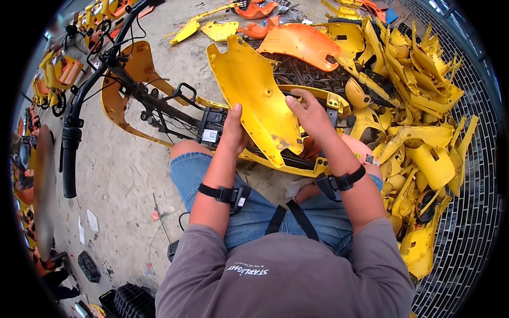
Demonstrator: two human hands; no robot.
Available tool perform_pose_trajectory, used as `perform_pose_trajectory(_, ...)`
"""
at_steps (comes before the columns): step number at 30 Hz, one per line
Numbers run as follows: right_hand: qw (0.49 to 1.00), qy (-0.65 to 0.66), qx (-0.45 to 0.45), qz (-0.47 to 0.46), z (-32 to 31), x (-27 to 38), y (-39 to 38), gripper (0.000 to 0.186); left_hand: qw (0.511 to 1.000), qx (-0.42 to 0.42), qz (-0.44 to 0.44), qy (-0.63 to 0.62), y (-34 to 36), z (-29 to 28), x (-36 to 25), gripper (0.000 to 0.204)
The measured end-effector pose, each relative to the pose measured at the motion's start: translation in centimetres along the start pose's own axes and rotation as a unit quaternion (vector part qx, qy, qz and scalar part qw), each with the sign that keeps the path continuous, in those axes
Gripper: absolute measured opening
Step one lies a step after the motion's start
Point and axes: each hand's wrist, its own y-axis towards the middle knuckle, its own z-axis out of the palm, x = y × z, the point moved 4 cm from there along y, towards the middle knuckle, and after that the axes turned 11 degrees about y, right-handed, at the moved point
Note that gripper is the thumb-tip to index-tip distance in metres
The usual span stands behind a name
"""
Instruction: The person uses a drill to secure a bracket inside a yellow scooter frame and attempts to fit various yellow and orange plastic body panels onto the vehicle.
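A large yellow plastic cover panel (254,90) stands tilted over my knees. My left hand (231,130) grips its left edge, thumb on the front face, next to a black box-shaped part (211,126) on the bike frame. My right hand (310,114) holds the panel's right edge, fingers curled over the rim. Beneath the panel lies another yellow frame shell (297,168) across my lap. Both wrists carry black straps.
A stripped bike frame with black handlebar (70,148) and cables stretches left over the concrete floor. A heap of yellow and orange plastic parts (413,106) fills the right side beside a metal grate (472,212). Black crates (127,299) sit at lower left.
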Motion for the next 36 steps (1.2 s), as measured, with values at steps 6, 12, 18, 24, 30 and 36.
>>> perform_pose_trajectory(6,0.999,0.026,-0.031,-0.004,-1.5,-1.6,-1.1,0.051,0.992,-0.091,0.010,-0.088,0.3,-0.8,-0.6,0.080)
perform_pose_trajectory(12,0.992,-0.118,-0.041,-0.015,1.8,-2.0,-4.2,0.039,0.978,-0.144,0.102,-0.111,1.8,-3.6,-0.5,0.072)
perform_pose_trajectory(18,0.948,-0.249,-0.003,-0.196,6.3,-5.7,-6.1,0.042,0.953,-0.221,0.123,-0.165,1.5,-5.5,-1.9,0.066)
perform_pose_trajectory(24,0.883,-0.358,0.010,-0.305,8.4,-3.9,-8.7,0.029,0.890,-0.285,0.109,-0.338,-0.6,-7.9,-6.5,0.070)
perform_pose_trajectory(30,0.855,-0.420,0.051,-0.300,9.7,-4.9,-9.4,0.024,0.871,-0.380,0.138,-0.280,-5.1,-10.9,-14.0,0.070)
perform_pose_trajectory(36,0.855,-0.460,0.074,-0.228,9.6,-6.6,-9.1,0.037,0.855,-0.426,0.189,-0.229,-12.7,-15.9,-16.2,0.073)
